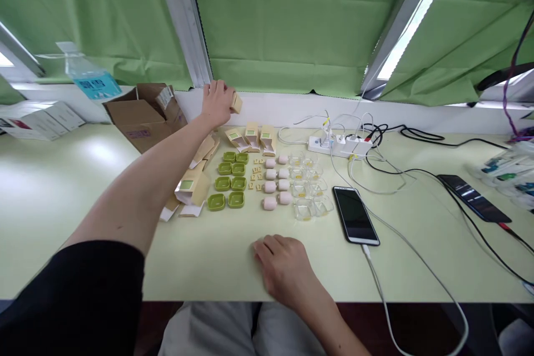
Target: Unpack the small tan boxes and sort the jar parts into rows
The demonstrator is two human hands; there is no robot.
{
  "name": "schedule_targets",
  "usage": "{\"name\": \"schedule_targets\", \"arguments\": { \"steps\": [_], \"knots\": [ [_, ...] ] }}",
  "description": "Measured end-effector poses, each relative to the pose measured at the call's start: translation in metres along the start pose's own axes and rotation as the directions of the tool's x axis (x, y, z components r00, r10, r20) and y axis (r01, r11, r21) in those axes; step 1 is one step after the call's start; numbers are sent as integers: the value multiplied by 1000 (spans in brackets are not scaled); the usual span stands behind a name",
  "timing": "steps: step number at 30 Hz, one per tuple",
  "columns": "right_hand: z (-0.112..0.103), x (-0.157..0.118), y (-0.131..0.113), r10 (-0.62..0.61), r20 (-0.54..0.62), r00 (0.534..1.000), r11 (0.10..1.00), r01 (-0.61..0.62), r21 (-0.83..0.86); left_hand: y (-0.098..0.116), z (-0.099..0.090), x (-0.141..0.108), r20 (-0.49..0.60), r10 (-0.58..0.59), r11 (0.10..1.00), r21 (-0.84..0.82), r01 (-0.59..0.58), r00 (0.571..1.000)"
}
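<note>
My left hand [217, 101] reaches to the wall at the back of the table, closed on a small tan cardboard box [236, 103]. Below it, opened small boxes [252, 136] stand and lie on the table, with more of them [192, 188] partly behind my left forearm. Green square dishes [222, 183] sit in two columns. Beside these are tiny yellowish pieces [255, 177], pink rounded pieces [270, 187] and clear plastic containers [303, 209], all in rows. My right hand [283, 266] rests near the front edge, fingers curled together with nothing visible in them.
A brown carton [139, 119] stands open at the back left, near a bottle with a blue label [94, 80] and white boxes [39, 120]. Rightwards lie a power strip [340, 146], loose cables, a plugged-in phone [356, 214] and another phone [473, 197].
</note>
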State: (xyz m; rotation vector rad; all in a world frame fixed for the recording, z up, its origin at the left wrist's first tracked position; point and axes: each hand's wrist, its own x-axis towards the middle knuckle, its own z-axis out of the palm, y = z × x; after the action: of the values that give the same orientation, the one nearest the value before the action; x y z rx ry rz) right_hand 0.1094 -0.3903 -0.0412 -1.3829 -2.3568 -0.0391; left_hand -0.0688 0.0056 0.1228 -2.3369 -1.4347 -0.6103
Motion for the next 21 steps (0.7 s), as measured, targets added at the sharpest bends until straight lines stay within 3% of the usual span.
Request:
{"name": "schedule_targets", "arguments": {
  "steps": [2,5,8,11,14,16,18,21],
  "knots": [
    [0,0,0,-1,-30,1000,1000,0,-21,17,-44,-27,-12,46,991,-126,-47,999],
    [-2,-2,2,19,-133,991,1000,-22,-20,41,-101,-93,35,197,933,-313,-177,980],
    [-5,-4,5,118,-286,951,993,-109,49,60,-129,-176,90,385,856,-406,-319,919],
    [-6,-4,9,256,-405,878,966,-213,148,76,-125,-244,162,508,796,-463,-390,846],
    [-5,-3,12,326,-439,837,944,-263,199,90,-110,-284,187,536,776,-493,-394,823],
    [-4,-3,13,341,-427,838,938,-274,212,97,-101,-301,178,513,767,-535,-355,840],
    [-3,-3,14,348,-400,848,934,-279,222,103,-94,-316,131,436,759,-584,-286,890],
    [-3,-3,14,346,-360,866,933,-277,230,113,-80,-343,14,190,755,-641,-138,982]
  ]
}}
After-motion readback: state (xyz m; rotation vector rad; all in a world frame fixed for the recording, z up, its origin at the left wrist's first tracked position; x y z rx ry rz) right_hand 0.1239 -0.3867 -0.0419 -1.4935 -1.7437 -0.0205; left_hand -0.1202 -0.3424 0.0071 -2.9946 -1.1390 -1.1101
